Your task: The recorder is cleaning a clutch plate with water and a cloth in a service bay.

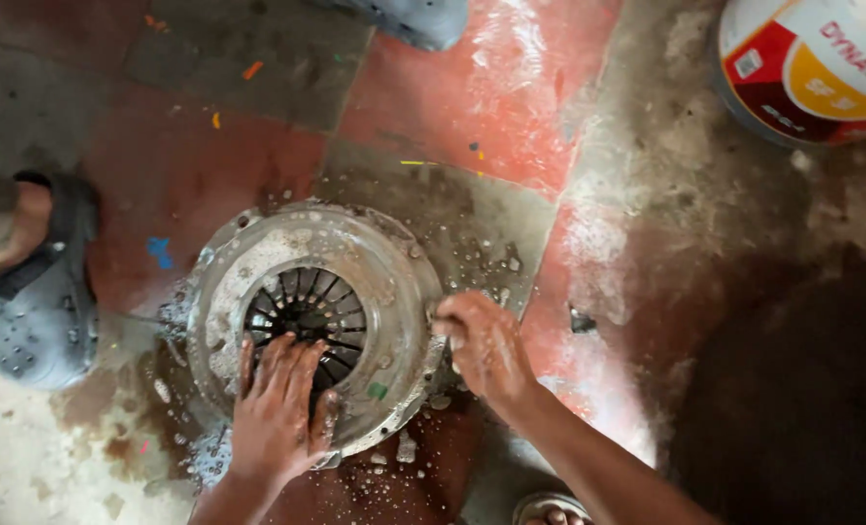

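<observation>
— Fingers of the left hand (279,413) lie spread and flat on the round metal clutch plate (316,326), tips over its slotted centre — nothing gripped.

— And the right hand (486,345)?

— Its grip is curled on the plate's right rim, fingers bent on the edge. The wet plate lies flat on the red-and-grey floor (511,87), between both hands; a grey clog (44,292) stands well left.

two bare forearms without sleeves, wet soapy left hand (276,413), wet soapy right hand (486,345), no rings or watch seen, grey perforated rubber clog (39,301) worn on left foot
</observation>
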